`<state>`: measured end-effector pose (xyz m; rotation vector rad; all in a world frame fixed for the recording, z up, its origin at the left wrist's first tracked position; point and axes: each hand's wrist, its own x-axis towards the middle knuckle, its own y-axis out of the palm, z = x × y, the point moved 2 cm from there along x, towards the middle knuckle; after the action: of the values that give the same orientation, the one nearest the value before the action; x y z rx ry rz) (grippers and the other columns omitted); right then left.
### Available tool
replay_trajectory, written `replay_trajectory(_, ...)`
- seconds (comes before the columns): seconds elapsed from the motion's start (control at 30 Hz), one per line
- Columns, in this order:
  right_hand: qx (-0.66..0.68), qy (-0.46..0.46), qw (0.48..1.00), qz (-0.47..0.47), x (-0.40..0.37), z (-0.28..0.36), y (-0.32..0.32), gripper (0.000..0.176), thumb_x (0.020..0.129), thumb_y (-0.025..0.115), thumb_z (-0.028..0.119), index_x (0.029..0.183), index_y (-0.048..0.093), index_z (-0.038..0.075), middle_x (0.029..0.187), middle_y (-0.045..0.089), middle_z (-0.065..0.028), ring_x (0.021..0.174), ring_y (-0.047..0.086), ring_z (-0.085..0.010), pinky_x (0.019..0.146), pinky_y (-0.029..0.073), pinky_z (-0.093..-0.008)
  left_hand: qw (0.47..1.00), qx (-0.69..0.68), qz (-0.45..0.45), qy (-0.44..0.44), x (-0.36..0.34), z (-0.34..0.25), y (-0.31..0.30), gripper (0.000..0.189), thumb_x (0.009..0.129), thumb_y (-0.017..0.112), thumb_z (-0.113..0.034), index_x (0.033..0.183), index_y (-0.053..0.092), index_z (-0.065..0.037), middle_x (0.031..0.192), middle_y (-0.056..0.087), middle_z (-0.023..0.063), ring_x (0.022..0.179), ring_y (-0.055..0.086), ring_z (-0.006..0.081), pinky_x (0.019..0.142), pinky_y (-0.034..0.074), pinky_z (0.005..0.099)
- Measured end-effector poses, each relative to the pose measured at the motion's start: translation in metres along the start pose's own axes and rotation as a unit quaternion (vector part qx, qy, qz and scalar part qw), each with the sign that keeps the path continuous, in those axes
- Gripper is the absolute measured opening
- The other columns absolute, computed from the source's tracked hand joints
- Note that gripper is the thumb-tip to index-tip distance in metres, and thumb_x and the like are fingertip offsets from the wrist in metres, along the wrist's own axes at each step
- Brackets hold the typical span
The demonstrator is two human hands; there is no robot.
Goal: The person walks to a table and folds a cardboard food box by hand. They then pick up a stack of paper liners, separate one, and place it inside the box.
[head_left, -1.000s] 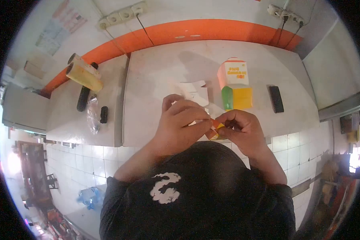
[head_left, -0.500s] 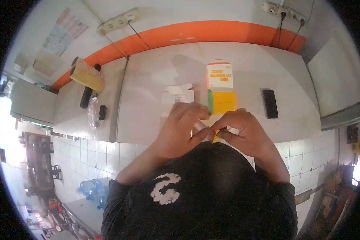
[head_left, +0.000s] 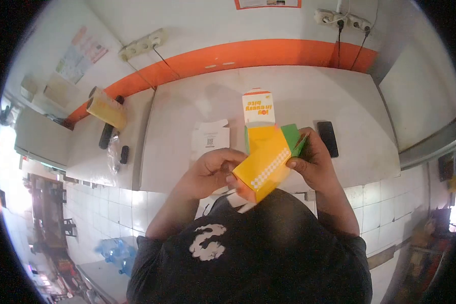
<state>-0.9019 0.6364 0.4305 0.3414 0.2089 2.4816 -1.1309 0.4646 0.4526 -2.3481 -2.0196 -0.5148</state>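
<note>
Surface (head_left: 197, 101): pale, runs ahead of your hands to the orange wall stripe.

Yellow box (head_left: 263, 164): held up between both hands, just above the near edge of the surface and close to your chest. It sits tilted, with a band of white dots across the face. A green flap (head_left: 291, 138) stands open at its far right end.

Carton (head_left: 258, 106): upright on the surface just beyond the yellow box. White and orange top; its lower part is hidden behind the box.

Left hand (head_left: 210, 172): fingers curled around the lower left end of the yellow box, gripping it.

Right hand (head_left: 311, 159): closed on the upper right end, fingertips on the box edge by the green flap.

Leaflet (head_left: 210, 138): white, flat on the surface just beyond your left hand.

Phone (head_left: 328, 138): black, flat, just beyond your right hand, apart from it.

Well off to the left, on a second surface: a yellow block (head_left: 106, 109), a long black object (head_left: 105, 136) and a small black item (head_left: 123, 154). Too small to tell what they are.
</note>
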Motion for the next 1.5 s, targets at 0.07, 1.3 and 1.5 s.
replay_trajectory(0.07, -0.066, 0.025, 0.998, -0.004, 0.001, 0.016, -0.005, 0.053, 0.086, 0.086, 0.015, 0.127, 0.055, 0.003, 0.115, 0.063, -0.0059, 0.108, 0.062, -0.0213, 0.095, 0.049, -0.0357, 0.984, 0.16, -0.046, 0.07, 0.014, -0.021, 0.009, 0.048, 0.096, 0.071, -0.006, 0.142, 0.056, -0.001, 0.135, 0.065, 0.0139, 0.129, 0.063, 0.0243, 0.113, 0.046, 0.0418)
replay_trajectory(1.3, -0.398, -0.333, 0.854, 0.019, -0.007, 0.061, 0.041, 0.013, 0.081, 0.079, 0.012, 0.091, 0.072, 0.015, 0.096, 0.074, 0.0003, 0.092, 0.069, -0.0258, 0.092, 0.044, -0.0444, 0.933, 0.356, -0.056, -0.003, 0.032, -0.057, 0.058, 0.029, 0.091, 0.073, 0.006, 0.119, 0.065, 0.001, 0.105, 0.075, 0.0143, 0.096, 0.078, 0.0199, 0.089, 0.063, 0.0338)
replay_trajectory(1.5, -0.299, -0.1, 0.935, 0.163, -0.004, 0.046, 0.043, 0.027, 0.083, 0.082, 0.011, 0.104, 0.066, 0.009, 0.101, 0.074, -0.0099, 0.095, 0.071, -0.0327, 0.091, 0.05, -0.0462, 0.934, 0.355, -0.03, -0.033, 0.029, -0.059, 0.051, 0.025, 0.085, 0.084, -0.008, 0.106, 0.072, -0.002, 0.09, 0.073, 0.0118, 0.078, 0.074, 0.0206, 0.073, 0.058, 0.0339)
